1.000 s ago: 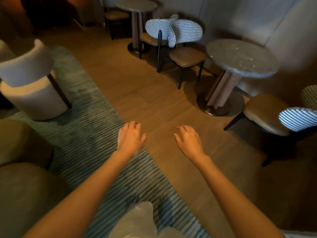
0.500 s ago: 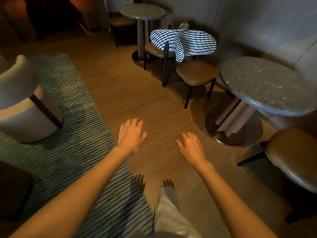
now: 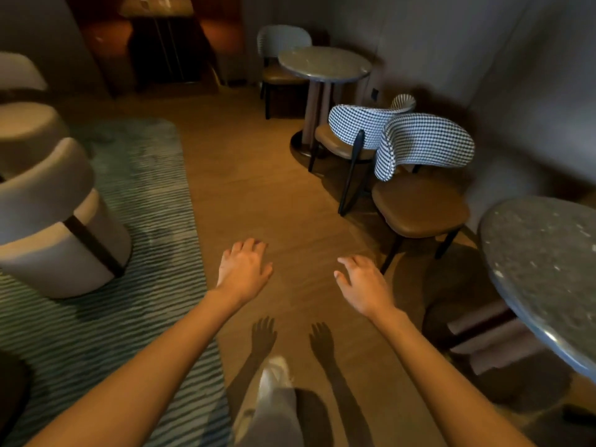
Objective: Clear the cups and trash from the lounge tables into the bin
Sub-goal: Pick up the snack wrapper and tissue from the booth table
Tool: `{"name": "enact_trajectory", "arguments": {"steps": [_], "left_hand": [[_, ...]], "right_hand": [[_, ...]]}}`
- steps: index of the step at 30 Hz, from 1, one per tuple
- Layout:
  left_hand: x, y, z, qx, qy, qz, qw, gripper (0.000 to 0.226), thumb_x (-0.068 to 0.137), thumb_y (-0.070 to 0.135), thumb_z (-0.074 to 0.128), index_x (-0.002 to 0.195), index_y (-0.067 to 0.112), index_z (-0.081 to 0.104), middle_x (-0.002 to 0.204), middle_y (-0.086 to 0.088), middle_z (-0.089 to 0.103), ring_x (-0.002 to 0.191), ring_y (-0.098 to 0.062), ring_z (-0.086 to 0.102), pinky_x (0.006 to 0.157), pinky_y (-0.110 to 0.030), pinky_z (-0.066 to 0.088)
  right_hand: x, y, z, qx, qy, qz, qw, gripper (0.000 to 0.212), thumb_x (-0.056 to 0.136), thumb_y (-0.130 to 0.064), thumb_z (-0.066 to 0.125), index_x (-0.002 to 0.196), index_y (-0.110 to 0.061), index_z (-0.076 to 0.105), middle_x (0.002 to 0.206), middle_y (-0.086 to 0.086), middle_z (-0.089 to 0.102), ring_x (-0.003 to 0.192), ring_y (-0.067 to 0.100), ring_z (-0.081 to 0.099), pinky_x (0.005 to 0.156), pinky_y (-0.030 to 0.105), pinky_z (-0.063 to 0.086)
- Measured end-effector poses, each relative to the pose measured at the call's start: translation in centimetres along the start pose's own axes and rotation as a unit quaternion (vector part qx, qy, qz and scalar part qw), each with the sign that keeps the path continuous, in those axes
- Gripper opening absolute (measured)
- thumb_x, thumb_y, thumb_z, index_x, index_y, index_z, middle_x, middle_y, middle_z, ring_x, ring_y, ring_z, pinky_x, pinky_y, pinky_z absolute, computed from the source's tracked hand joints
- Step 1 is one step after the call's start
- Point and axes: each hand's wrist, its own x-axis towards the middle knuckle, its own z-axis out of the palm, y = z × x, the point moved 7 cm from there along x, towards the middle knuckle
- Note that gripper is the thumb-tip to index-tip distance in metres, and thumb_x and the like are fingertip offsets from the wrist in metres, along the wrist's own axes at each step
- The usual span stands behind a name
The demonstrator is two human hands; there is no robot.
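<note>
Hands hung palm-down over plank flooring, the left hand (image 3: pixel 243 273) and right hand (image 3: pixel 362 285) both relaxed and holding nothing. Beside them stood a round speckled stone table (image 3: pixel 545 253); farther off, houndstooth-backed chairs (image 3: pixel 422 146) and another round table (image 3: pixel 324 64). No cups or bin showed.

A dim lounge with a wood floor (image 3: pixel 274 195) lit warm brown. A striped green rug (image 3: pixel 142 201) lies on the left, and a pale round armchair (image 3: pixel 54 221) stands on it. Along the grey wall (image 3: pixel 483 59) on the right stand two round stone-topped tables — the near table (image 3: pixel 548 253) at the right edge, the far table (image 3: pixel 322 64) further back. Between them, two checked-back chairs (image 3: pixel 422 175) with tan seats stand back to back. A third chair (image 3: pixel 280 59) sits behind the far table.
</note>
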Motion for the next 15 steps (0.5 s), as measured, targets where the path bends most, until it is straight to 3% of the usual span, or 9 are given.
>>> {"name": "enact_trajectory", "arguments": {"steps": [10,15], "left_hand": [[27.4,-1.8,-7.1,-0.030,0.060,-0.026,0.997,0.054,0.091,0.045,0.049,0.138,0.020,0.042,0.140,-0.006,0.044,0.124,-0.030,0.043,0.098,-0.041,0.039],[38.1,-2.5,-6.2,-0.026,0.057,-0.022,0.998,0.053,0.093,0.047,0.044,0.140,0.022,0.039,0.142,-0.003,0.042,0.126,-0.027,0.042,0.099,-0.040,0.038]], "right_hand": [[28.6,0.5,-8.9,0.020,0.098,-0.043,0.994,0.041,0.098,-0.036,0.046,0.133,-0.016,0.052,0.131,0.004,0.054,0.127,0.020,0.045,0.104,0.037,0.042],[40.4,2.2,-8.7,0.020,0.096,-0.043,0.994,0.040,0.097,-0.036,0.046,0.132,-0.017,0.053,0.130,0.004,0.055,0.126,0.020,0.045,0.103,0.036,0.043]]}}
